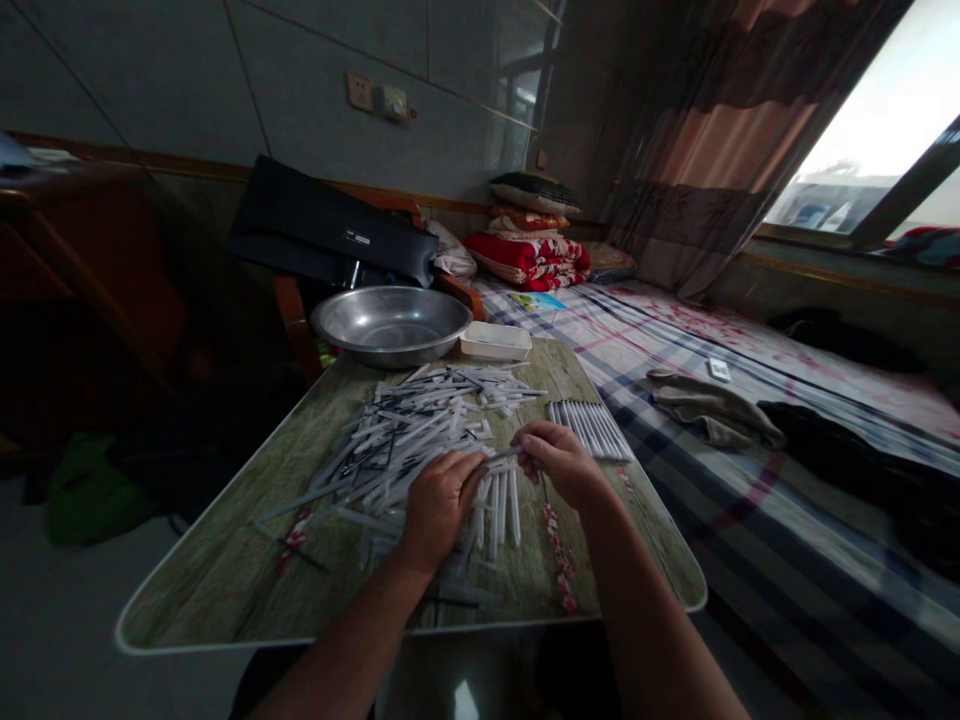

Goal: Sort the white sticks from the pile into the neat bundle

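Observation:
Between my two hands, level above the table, runs one thin white pen-like stick (504,455). My left hand (442,500) pinches its left end, and my right hand (559,462) grips the right end with curled fingertips. Beneath and beyond my left hand spreads a loose pile of slim, translucent white sticks (405,430), some with dark rods among them. Several white sticks (501,510) lie side by side just under my hands. To the right of my right hand, a neat row of dark-tipped white sticks (591,430) rests near the table's edge.
On the far end of the table (217,580) stand a wide metal basin (394,325) and a shallow white plastic tray (495,342). A bed with a checked sheet (720,500) adjoins the right side. Behind the basin leans a black case (330,230).

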